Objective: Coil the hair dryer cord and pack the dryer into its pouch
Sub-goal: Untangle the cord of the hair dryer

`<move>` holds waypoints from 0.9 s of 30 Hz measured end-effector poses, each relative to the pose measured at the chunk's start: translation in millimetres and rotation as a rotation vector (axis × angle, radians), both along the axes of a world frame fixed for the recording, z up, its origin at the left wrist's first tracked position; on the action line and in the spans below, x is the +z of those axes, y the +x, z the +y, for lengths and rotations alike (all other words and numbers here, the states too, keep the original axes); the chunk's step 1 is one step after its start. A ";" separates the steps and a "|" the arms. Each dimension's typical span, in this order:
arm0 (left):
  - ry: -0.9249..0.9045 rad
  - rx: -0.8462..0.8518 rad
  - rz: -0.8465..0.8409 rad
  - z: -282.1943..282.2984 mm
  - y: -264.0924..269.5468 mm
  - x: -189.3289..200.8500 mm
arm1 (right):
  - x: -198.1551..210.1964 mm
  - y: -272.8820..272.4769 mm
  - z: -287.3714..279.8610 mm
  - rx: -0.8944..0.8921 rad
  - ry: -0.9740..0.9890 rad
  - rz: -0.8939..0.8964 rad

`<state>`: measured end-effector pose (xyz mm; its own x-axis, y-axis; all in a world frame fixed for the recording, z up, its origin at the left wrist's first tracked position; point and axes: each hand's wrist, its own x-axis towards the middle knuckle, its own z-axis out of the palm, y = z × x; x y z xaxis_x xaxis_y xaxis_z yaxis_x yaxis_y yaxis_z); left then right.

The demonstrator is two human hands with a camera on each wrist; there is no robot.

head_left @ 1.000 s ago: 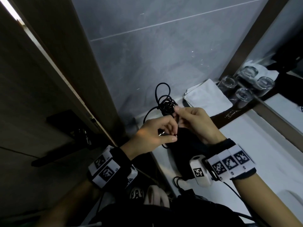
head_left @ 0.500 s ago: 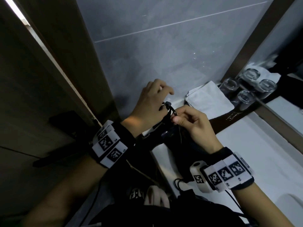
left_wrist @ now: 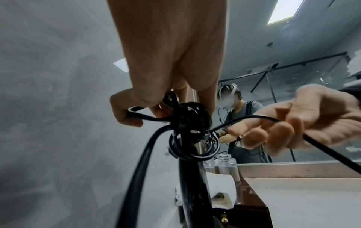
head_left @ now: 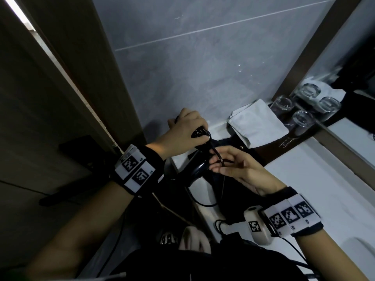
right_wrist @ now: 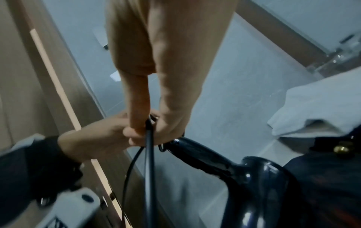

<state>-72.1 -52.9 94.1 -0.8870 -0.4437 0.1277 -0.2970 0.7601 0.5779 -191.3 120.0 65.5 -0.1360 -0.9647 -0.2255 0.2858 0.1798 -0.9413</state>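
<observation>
At the counter's left edge, the coil [left_wrist: 187, 121] is clenched in the left hand [head_left: 182, 134] atop the dryer [right_wrist: 259, 174] handle, its loose cord [head_left: 218, 157] strand lightly pinched by the right hand [head_left: 239, 171] just beside, nearer right.

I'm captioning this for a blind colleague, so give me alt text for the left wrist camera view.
The left hand grips a bunched coil of black cord against a grey wall, with strands hanging down. At right, the right hand holds one thinner strand leading out of the bundle. Behind are drinking glasses, a folded white towel and a mirror reflecting the person.
</observation>
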 end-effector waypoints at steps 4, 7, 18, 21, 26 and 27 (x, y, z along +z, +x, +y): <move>-0.034 -0.012 0.023 8.0 -3.2 -6.5 | 10.3 -0.9 -14.8 -0.112 0.083 -0.324; -0.046 -0.011 0.029 9.1 -2.3 -7.9 | 19.0 3.6 -25.4 -0.167 0.189 -0.416; -0.119 0.163 0.021 24.6 -8.1 -13.3 | 14.9 11.1 -38.8 -0.292 0.181 -0.308; -0.143 0.219 0.019 24.1 -11.5 -14.0 | 11.3 19.0 -38.9 -0.366 0.088 -0.271; -0.142 0.270 0.058 25.6 -11.9 -19.9 | 2.8 27.3 -38.6 -0.435 -0.023 -0.183; -0.147 0.270 0.054 26.5 -11.8 -20.8 | 1.4 27.0 -38.2 -0.441 -0.028 -0.148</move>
